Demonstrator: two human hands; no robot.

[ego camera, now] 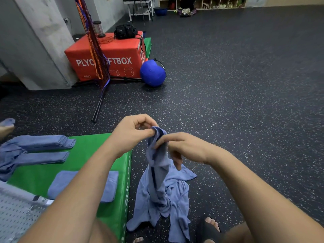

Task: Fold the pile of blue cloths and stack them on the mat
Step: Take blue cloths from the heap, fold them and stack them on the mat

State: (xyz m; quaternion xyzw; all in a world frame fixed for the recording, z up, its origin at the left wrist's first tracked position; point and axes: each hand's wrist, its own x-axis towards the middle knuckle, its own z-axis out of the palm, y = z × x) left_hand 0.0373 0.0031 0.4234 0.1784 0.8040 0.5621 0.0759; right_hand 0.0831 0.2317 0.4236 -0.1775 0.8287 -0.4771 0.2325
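Note:
A blue cloth (158, 165) hangs in the air above the floor, its top edge pinched by my left hand (130, 132). My right hand (182, 148) holds the same cloth just below, fingers curled round its upper part. Under it a loose pile of blue cloths (175, 204) lies crumpled on the dark floor. To the left is the green mat (91, 151). On it lie a folded blue cloth (112, 185), partly hidden by my left forearm, and folded cloths (47, 143) further back at the left.
A red plyo box (112, 55) with a black bag on top stands at the back left, a blue ball (152, 73) beside it. A black stand's legs (98, 107) reach across the floor. A perforated grey surface (15, 213) is at the lower left. My sandalled foot (210, 227) rests near the pile.

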